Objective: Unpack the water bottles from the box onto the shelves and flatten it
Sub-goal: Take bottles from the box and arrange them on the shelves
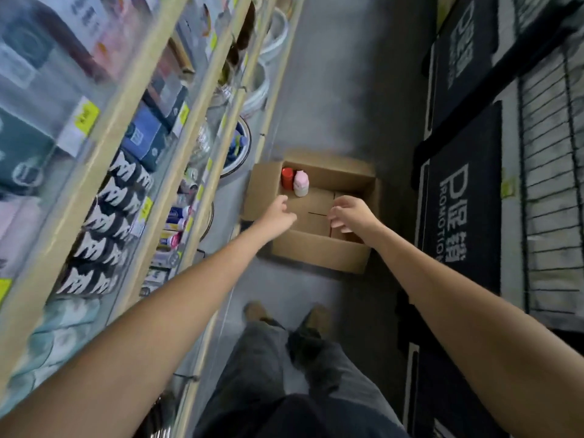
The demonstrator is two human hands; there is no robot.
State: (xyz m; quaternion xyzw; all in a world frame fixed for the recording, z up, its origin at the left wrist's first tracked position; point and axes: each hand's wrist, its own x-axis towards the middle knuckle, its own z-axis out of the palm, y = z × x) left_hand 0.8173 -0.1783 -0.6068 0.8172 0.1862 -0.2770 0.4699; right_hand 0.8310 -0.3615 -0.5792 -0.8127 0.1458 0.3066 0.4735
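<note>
An open cardboard box sits on the grey floor in front of my feet, flaps spread. Two bottles stand in its far left corner: a red one and a pink one with a white base. The remaining box bottom is bare cardboard. My left hand hovers over the box's left side, fingers loosely curled, holding nothing. My right hand hovers over the box's middle right, fingers apart and bent, also holding nothing. Both hands are short of the bottles.
Wooden shelves packed with boxed goods, cans and small bottles run along the left. Round bowls sit on the lowest level near the box. Dark promotional mats and a wire rack line the right. My legs and shoes stand just behind the box.
</note>
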